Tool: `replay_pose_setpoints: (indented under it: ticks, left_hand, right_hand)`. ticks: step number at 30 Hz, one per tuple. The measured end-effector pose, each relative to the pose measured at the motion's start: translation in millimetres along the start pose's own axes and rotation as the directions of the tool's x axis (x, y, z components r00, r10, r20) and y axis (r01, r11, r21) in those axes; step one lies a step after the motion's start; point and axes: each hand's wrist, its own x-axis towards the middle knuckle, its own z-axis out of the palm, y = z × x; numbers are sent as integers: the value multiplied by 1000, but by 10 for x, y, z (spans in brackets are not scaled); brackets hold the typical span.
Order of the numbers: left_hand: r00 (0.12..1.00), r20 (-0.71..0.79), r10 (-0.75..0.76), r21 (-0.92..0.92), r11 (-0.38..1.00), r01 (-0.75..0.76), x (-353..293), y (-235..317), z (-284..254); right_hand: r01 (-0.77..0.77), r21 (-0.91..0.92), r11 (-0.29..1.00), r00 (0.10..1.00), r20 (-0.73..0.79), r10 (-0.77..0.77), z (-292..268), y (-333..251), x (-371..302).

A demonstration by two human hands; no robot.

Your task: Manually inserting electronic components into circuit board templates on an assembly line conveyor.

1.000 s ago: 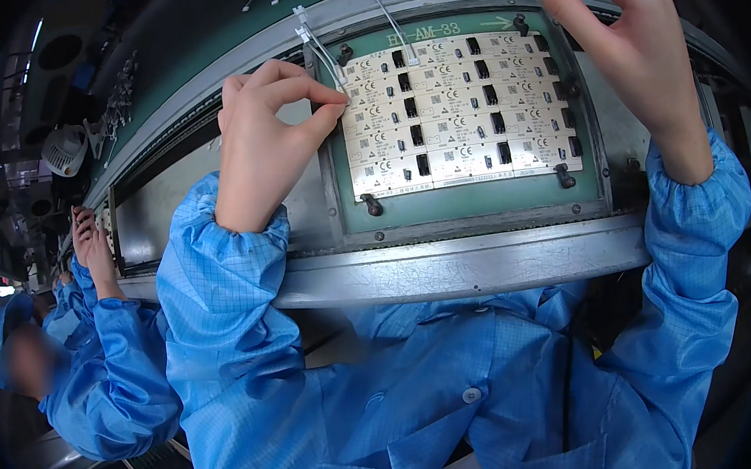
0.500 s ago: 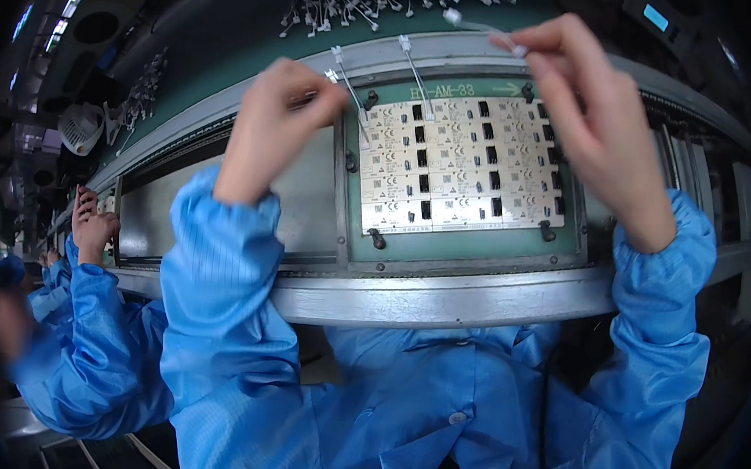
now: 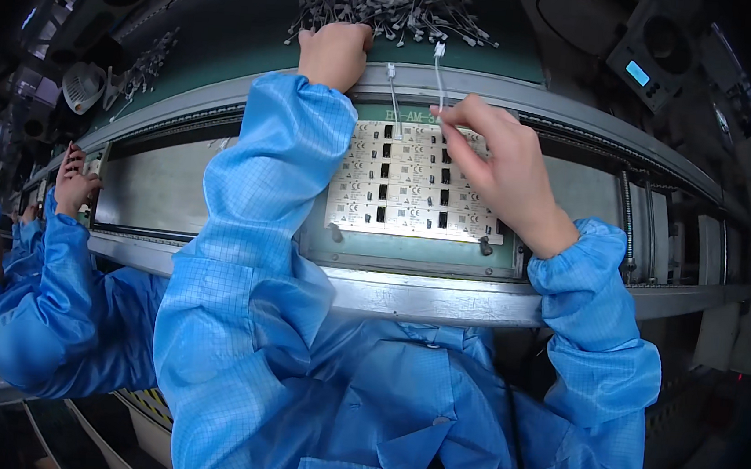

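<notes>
The circuit-board panel [image 3: 412, 217] in front of you is a flat, pale cream rectangle divided into a grid of small printed boards, each carrying tiny dark parts, with blocky black sockets [image 3: 385, 170] standing in columns. It lies on a green fixture plate [image 3: 418, 255], where dark, rounded knobs [image 3: 487, 246] sit along its near edge. A thin white cable [image 3: 391, 84] with a blocky connector at its far end reaches over the rail, its near end on the panel's upper part.

Your right hand [image 3: 512, 163] is over the panel's right side, thumb and forefinger pinched together on the near end of a second cable [image 3: 441, 76], whose white connector points away from you. Your left hand [image 3: 335, 55] reaches to the near edge of a tangled heap of white-ended cables [image 3: 384, 8]; its fingers curl out of sight, so how far they are spread and whether they grip anything cannot be told. Your blue sleeves [image 3: 256, 181] show a fine grid weave and gathered cuffs.

The heap rests on a dark green surface [image 3: 514, 62] beyond the grey far rail [image 3: 484, 85]; a shiny, scuffed metal rail [image 3: 423, 298] runs nearer you. At far left is a co-worker's hand [image 3: 75, 186]; at upper right, a dark box has a lit blue display [image 3: 638, 73].
</notes>
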Motion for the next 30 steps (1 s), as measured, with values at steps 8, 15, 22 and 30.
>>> replay_pose_setpoints:
  ticks: [8, 15, 22, 30]
  left_hand:
    - [940, -332, 76, -74, 992, -106, 69, -33, 113]
    - [841, -493, -224, -677, 705, -209, -251, -111, -499]
    - [778, -596, -201, -585, 772, -249, -703, -284, -1057]
    - [746, -625, 228, -281, 827, -487, -884, 88, -660]
  right_hand:
    - [19, -155, 988, 972, 236, 19, 358, 62, -15]
    - [60, -293, 954, 966, 257, 18, 377, 1, -45]
    - [212, -309, 927, 923, 376, -86, 273, -187, -2]
    - [256, -449, 856, 884, 468, -19, 220, -233, -97]
